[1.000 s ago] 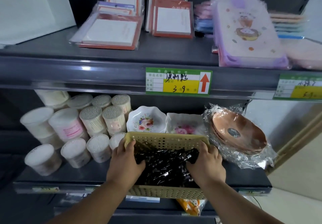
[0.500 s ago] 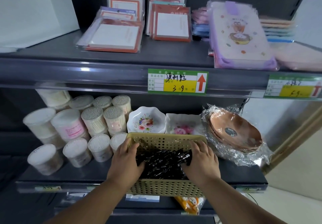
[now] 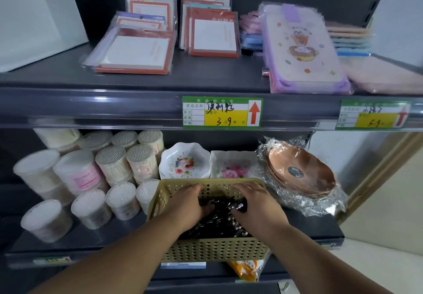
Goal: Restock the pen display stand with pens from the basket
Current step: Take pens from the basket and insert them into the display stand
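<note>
A tan perforated basket [image 3: 212, 249] stands on the front of the lower shelf, filled with a heap of black pens [image 3: 220, 221]. Both my hands are inside it. My left hand [image 3: 188, 203] curls its fingers down into the left side of the heap. Opposite it, my right hand [image 3: 255, 203] curls around the right side, with silver pen ends showing at its fingertips. Together they bunch a bundle of pens between them. No pen display stand is in view.
Round tubs of cotton swabs [image 3: 109, 179] crowd the shelf left of the basket. Floral dishes [image 3: 184, 163] stand behind it, and wrapped brown bowls [image 3: 299, 172] lie to its right. The upper shelf [image 3: 91, 108] carries notepads and pencil cases.
Both hands have moved inward from the basket's sides and now close together over the pens. The view has shifted slightly down and left.
</note>
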